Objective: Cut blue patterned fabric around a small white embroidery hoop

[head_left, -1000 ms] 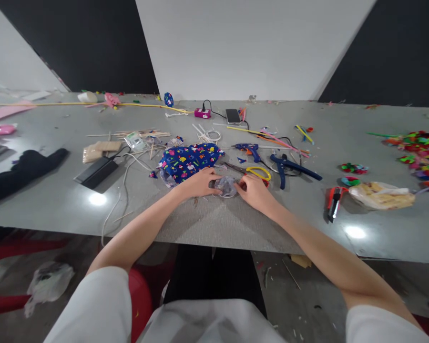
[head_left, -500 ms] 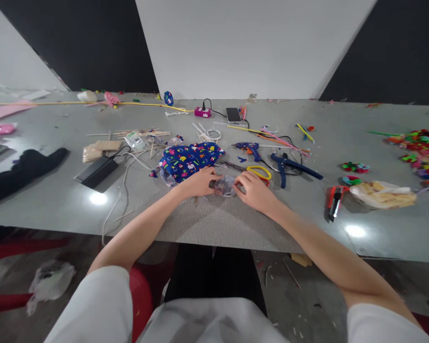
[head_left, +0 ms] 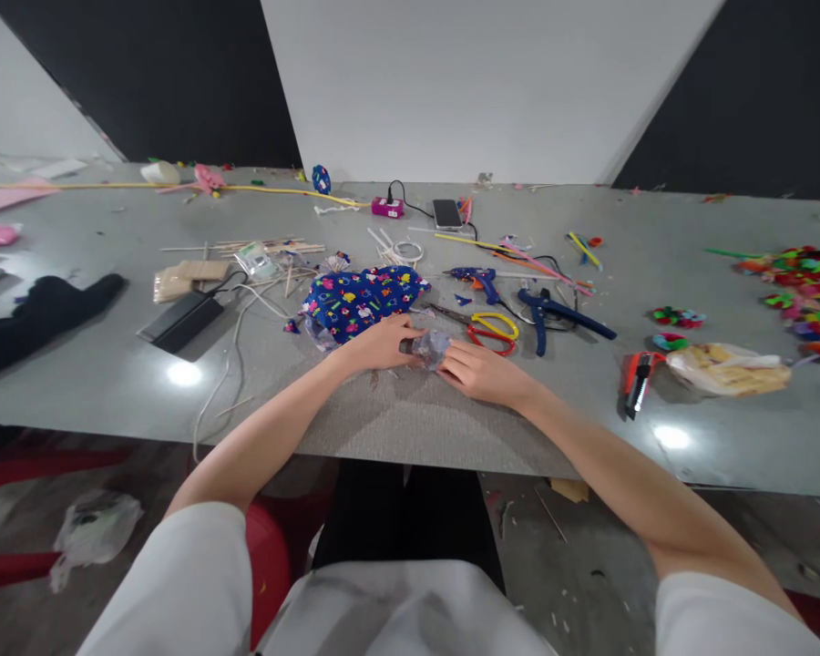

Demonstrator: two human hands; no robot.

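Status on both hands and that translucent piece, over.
Left hand gripping translucent piece. Right hand at its right side. Close beyond: scissors, blue patterned fabric.

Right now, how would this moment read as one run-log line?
left hand: holds translucent item | right hand: against its right side | nearby: blue patterned cloth, scissors, glue gun | surface: gray table
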